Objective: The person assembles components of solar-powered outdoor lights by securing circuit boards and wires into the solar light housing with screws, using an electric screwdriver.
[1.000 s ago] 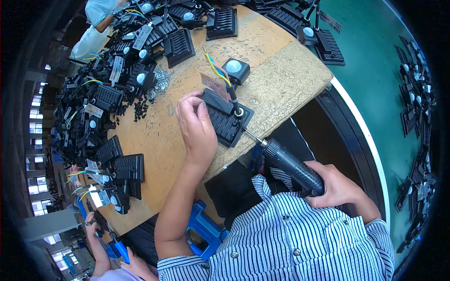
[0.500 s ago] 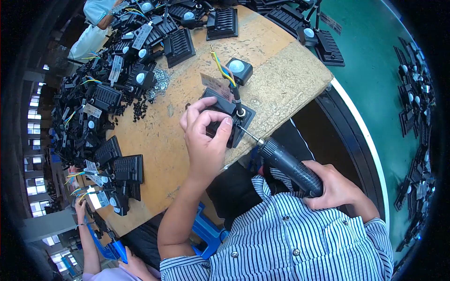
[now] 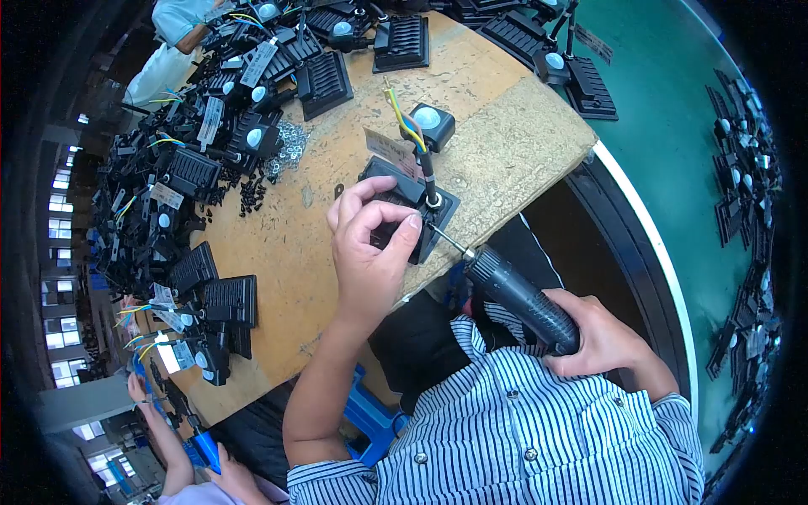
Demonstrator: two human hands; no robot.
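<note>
A black floodlight [image 3: 448,214] lies near the table's edge under my left hand [image 3: 370,244], whose fingers are curled over it and pressed against its body. Attached to the lamp are a motion sensor [image 3: 431,126] with a white dome and a black cable ending in yellow-green, blue and brown wires [image 3: 407,124]. A paper label [image 3: 389,147] stands up beside the cable. My right hand [image 3: 599,338] is wrapped round the rear of a black electric screwdriver [image 3: 513,288]. Its bit reaches the lamp close to my left thumb; the exact contact point is too small to make out.
Many similar floodlights [image 3: 194,171] are heaped along the table's [image 3: 286,261] left and back. Washers [image 3: 291,145] and small black parts [image 3: 252,195] lie beside the heap. A co-worker's hand [image 3: 236,481] holds a blue tool [image 3: 206,450] at lower left. More lamps [image 3: 736,181] line the green surface right.
The view has shifted very slightly. My hands, the lamp and the screwdriver keep nearly the same positions. At lower left, the co-worker's raised hand has moved down and left a little.
</note>
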